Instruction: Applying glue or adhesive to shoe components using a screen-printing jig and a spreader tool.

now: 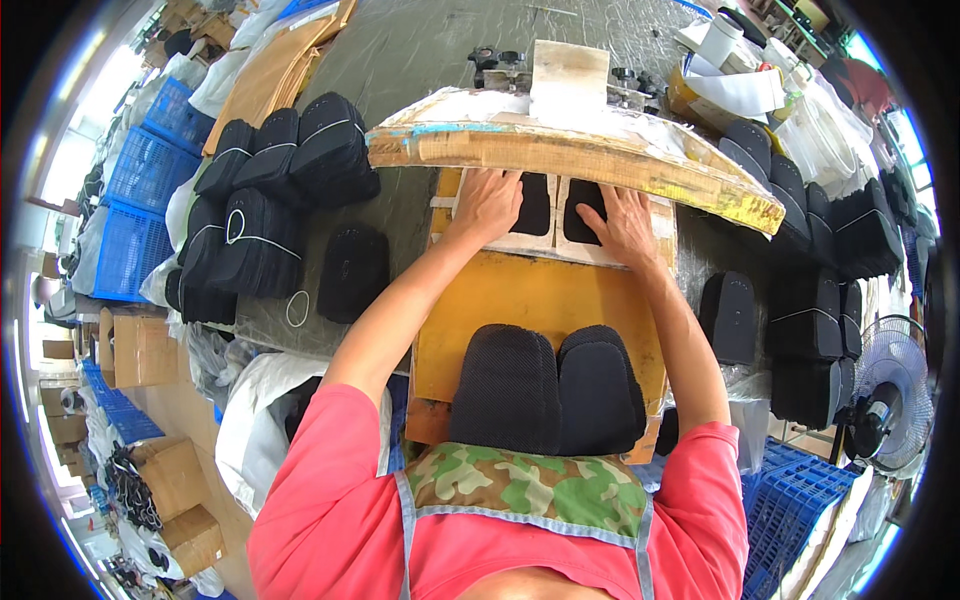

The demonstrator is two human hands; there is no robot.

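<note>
Both arms reach forward to a pale flat jig (pixel 545 243) under a raised wooden frame (pixel 560 160). Two black insole-shaped pads lie in it, a left pad (pixel 534 205) and a right pad (pixel 578 222). My left hand (pixel 490 205) lies flat at the left pad's outer edge, fingers stretched out and partly beneath the frame. On the other side rests my right hand (pixel 624 225), open, its thumb spread over the right pad. Closer to me, two stacks of similar pads, a left stack (pixel 505 390) and a right stack (pixel 602 392), sit on a yellow board (pixel 540 300).
Tied bundles of black pads (pixel 260 240) stand left, beside a loose pad stack (pixel 353 272). More bundles (pixel 805 310) are at right, near a fan (pixel 885 400) and a blue crate (pixel 800 510). Metal clamps (pixel 500 65) hold the frame. Cardboard boxes (pixel 145 350) lie at far left.
</note>
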